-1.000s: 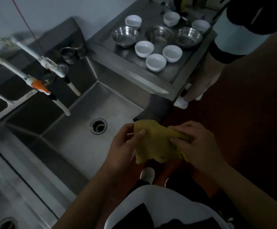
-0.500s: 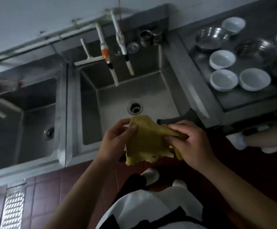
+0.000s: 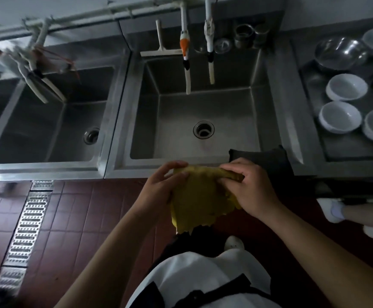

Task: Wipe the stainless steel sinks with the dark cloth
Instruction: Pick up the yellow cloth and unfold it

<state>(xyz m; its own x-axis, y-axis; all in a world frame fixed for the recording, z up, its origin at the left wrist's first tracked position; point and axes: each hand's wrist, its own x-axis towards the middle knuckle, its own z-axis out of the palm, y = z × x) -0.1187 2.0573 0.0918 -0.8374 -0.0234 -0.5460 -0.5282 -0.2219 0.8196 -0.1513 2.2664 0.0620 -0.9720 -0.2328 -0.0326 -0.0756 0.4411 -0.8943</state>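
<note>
Both hands hold a yellow cloth [image 3: 200, 197] in front of the sink's front rim, above the red tile floor. My left hand [image 3: 160, 188] pinches its upper left corner; my right hand [image 3: 251, 188] grips its upper right edge. A dark cloth [image 3: 263, 157] is draped over the front rim of the middle stainless steel sink [image 3: 232, 112], just behind my right hand and partly hidden by it. A second sink [image 3: 54, 127] lies to the left.
Two white taps [image 3: 187, 63] hang over the middle sink, more taps [image 3: 38, 78] over the left one. White bowls [image 3: 345, 86] and a steel bowl [image 3: 341, 53] stand on the right drainboard. Another person's shoes [image 3: 332, 210] are at the right. A floor drain grate [image 3: 28, 221] runs on the left.
The view has swung left and squared up on the sinks. Both hands keep hold of the yellow cloth, which now hangs spread more widely between them.
</note>
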